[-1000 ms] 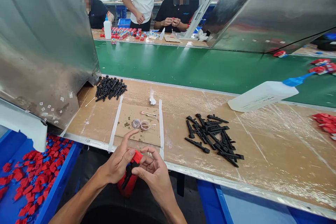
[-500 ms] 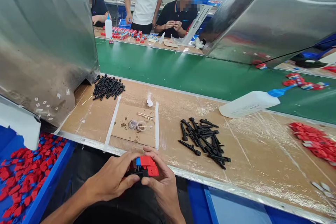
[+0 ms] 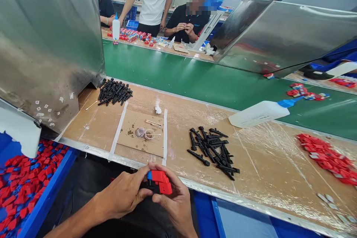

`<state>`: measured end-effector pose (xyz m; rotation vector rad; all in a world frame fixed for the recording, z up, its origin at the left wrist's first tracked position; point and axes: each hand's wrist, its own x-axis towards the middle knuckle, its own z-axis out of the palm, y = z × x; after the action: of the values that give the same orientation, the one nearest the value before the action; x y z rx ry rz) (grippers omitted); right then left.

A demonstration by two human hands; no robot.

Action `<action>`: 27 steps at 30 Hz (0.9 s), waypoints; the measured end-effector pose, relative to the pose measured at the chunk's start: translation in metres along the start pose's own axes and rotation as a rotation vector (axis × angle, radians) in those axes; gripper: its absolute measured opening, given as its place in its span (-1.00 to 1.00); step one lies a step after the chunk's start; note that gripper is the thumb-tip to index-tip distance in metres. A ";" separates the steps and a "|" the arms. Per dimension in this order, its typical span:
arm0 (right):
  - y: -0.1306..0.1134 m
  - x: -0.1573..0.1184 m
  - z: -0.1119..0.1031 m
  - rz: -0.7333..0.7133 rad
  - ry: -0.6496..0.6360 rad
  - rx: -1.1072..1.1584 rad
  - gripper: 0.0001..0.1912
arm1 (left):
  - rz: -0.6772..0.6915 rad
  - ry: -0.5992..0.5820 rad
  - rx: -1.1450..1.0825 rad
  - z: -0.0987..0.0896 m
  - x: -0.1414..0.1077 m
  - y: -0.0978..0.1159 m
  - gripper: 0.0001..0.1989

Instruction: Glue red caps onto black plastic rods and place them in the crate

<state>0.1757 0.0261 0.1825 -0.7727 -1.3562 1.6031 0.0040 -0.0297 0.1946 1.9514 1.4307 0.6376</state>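
Note:
Between my two hands is a small red and blue plastic piece [image 3: 159, 177] with a black part on its underside, held just off the table's front edge. My left hand [image 3: 122, 192] closes on its left, black side, thumb and fingers pinching. Curled around the red side is my right hand [image 3: 176, 197], with its thumb below and its fingers along the top. My fingers hide part of the black portion. Beyond my hands lies a cardboard pad [image 3: 131, 119] with two small round dishes [image 3: 149, 134] and several cotton swabs [image 3: 153, 123].
Black plastic parts [image 3: 213, 148] lie heaped right of the pad, with another heap [image 3: 115, 92] at back left. A white glue bottle [image 3: 259, 114] lies tilted by the green conveyor [image 3: 178, 70]. Red pieces [image 3: 325, 156] lie at right; a blue bin [image 3: 52, 200] holds more. Co-workers are opposite.
My hands and the held piece have shifted slightly down, with the red part tilted a bit more. The standing co-worker's arm now reaches toward the far table. Red pieces on the conveyor have moved left.

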 end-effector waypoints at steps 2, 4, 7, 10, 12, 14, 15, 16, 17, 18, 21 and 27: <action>-0.002 0.000 -0.002 -0.010 -0.015 -0.023 -0.42 | 0.010 -0.005 0.041 0.002 -0.001 0.001 -0.46; -0.003 0.001 -0.004 -0.016 -0.029 -0.045 -0.44 | 0.035 0.020 0.080 0.005 -0.002 0.000 -0.47; -0.004 0.000 -0.004 -0.047 -0.048 -0.087 -0.52 | 0.078 0.094 0.135 0.012 -0.003 -0.002 -0.50; -0.002 -0.002 -0.002 -0.109 -0.034 -0.115 -0.59 | 0.121 0.153 0.128 0.021 -0.003 -0.003 -0.54; 0.002 -0.004 -0.001 -0.144 -0.014 -0.111 -0.61 | 0.135 0.172 0.082 0.025 -0.003 -0.002 -0.55; 0.007 -0.007 -0.001 -0.154 0.013 -0.097 -0.60 | 0.113 0.177 -0.014 0.027 -0.002 0.000 -0.54; 0.009 -0.008 -0.001 -0.148 0.037 -0.094 -0.58 | 0.079 0.168 -0.101 0.028 -0.002 0.001 -0.54; 0.010 -0.008 -0.002 -0.136 0.065 -0.095 -0.55 | 0.033 0.149 -0.238 0.030 -0.001 0.003 -0.56; 0.011 -0.009 -0.004 -0.120 0.082 -0.100 -0.52 | -0.020 0.117 -0.437 0.031 -0.001 0.004 -0.58; 0.012 -0.009 -0.005 -0.102 0.086 -0.106 -0.49 | -0.073 0.070 -0.692 0.033 0.000 0.004 -0.61; 0.011 -0.010 -0.009 -0.049 0.062 -0.147 -0.50 | -0.161 -0.097 -1.481 0.040 0.005 0.002 -0.61; 0.002 -0.016 -0.002 -0.017 0.199 -0.302 -0.59 | -0.283 -0.116 -1.508 0.054 0.016 0.001 -0.59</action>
<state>0.1839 0.0121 0.1786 -1.0678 -1.4700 1.2842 0.0475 -0.0255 0.1588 0.5616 0.6528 1.0003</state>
